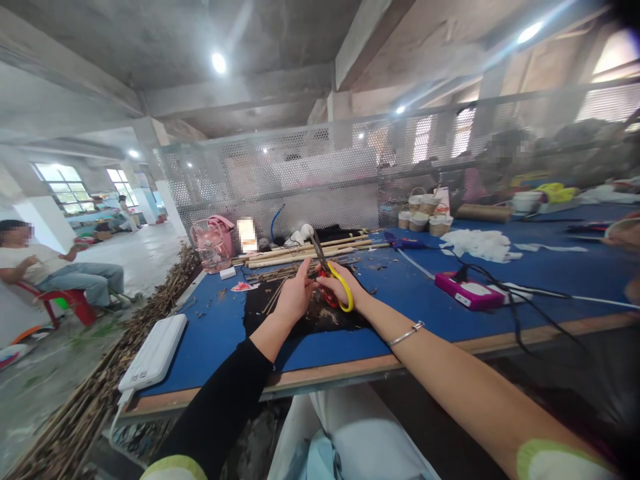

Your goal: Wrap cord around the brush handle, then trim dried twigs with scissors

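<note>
My right hand (345, 287) grips a pair of scissors (330, 273) with red and yellow handles, blades pointing up and away. My left hand (295, 293) is closed right beside it, fingers pinched near the blades on something thin that I cannot make out. Both hands hover over a black cloth (300, 313) strewn with dark twig scraps on the blue table (420, 320). A silver bracelet (406, 333) circles my right wrist. Thin twigs (275, 275) lie just beyond my hands.
A white power bank (155, 351) lies at the table's left corner. Long bamboo sticks (305, 251), a pink fan (213, 245), small baskets (425, 217), white cloth (477, 243) and a pink device (467, 291) with black cables sit further back. A seated person (50, 267) is at left; stick piles (100, 380) line the floor.
</note>
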The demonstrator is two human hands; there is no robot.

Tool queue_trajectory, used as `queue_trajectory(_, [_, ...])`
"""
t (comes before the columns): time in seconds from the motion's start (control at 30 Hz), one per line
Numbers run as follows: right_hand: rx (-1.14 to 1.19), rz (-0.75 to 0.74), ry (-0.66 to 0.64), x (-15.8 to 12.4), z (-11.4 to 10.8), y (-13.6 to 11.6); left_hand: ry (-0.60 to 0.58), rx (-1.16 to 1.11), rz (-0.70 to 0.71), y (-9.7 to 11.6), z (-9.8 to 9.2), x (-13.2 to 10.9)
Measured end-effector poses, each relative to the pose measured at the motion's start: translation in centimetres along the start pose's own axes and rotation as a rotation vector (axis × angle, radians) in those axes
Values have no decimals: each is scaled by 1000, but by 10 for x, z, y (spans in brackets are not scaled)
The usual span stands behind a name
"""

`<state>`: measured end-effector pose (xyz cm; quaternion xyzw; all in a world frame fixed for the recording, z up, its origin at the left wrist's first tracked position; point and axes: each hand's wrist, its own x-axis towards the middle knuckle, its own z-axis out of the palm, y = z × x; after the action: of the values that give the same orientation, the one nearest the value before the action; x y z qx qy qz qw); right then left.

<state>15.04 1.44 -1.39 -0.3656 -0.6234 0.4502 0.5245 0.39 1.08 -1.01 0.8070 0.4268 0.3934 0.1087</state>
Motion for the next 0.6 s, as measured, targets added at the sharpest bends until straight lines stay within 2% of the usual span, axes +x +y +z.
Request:
queue_trajectory(0.2, [-57,-50,42,3,-4,-2,34,-46,24,-5,-2,1])
queue_trajectory(0.3, [-96,-48,84,5,-7,-2,43,-108,-19,-9,-6,1])
queue_trajectory(0.6, [-176,-120,137,8,-7,1,-98,-229,-148,-6,-8,-2])
